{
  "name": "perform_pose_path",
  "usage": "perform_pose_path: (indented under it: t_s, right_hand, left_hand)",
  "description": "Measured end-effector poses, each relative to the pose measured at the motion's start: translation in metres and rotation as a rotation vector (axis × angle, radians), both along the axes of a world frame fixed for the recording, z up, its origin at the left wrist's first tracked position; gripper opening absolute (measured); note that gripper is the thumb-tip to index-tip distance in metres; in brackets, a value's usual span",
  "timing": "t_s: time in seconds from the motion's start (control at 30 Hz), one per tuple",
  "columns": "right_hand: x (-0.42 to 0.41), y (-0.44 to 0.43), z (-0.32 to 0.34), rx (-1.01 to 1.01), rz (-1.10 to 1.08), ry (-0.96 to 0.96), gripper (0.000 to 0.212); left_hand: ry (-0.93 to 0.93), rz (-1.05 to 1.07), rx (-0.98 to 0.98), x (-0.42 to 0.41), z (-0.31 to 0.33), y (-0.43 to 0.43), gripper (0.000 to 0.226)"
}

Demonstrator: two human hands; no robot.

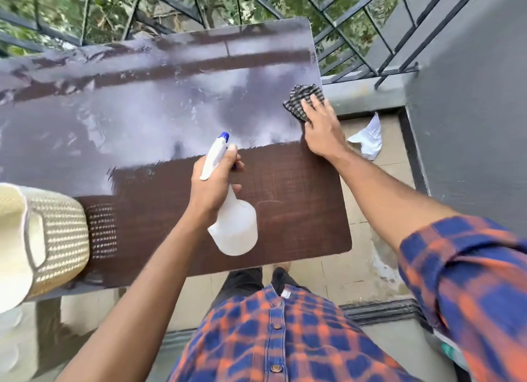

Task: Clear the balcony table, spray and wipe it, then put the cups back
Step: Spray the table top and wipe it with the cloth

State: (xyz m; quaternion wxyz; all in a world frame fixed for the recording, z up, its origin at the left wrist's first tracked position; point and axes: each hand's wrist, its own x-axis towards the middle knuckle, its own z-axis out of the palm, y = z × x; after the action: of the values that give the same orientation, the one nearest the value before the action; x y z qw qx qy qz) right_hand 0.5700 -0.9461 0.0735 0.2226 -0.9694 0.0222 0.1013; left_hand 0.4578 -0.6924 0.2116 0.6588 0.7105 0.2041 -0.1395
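Observation:
A dark brown balcony table (299,205) fills the middle of the view, glossy and reflecting the sky across its far half. My left hand (214,182) grips a white spray bottle (235,230) by the neck, its blue nozzle (224,136) pointing away over the tabletop. My right hand (322,128) lies flat, fingers straight, pressing a checked grey cloth (301,96) onto the table's right edge. No cups are in view.
A cream woven basket (54,239) stands on the table's near left. A black metal railing (356,39) runs behind and to the right of the table. A crumpled white paper (368,139) lies on the tiled floor by the grey wall (470,110).

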Motion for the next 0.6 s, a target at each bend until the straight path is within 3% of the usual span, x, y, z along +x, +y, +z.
perform_pose_path:
  t_s: [0.27,0.6]
  right_hand:
    - [0.080,0.015,0.005,-0.072,-0.090,0.069,0.062]
    - [0.218,0.034,-0.003,-0.146,-0.278,0.020,0.061]
  left_hand:
    - [0.027,0.039,-0.102,0.093,-0.002,0.021,0.027]
    - [0.019,0.166,-0.222,0.219,-0.006,0.068,0.029]
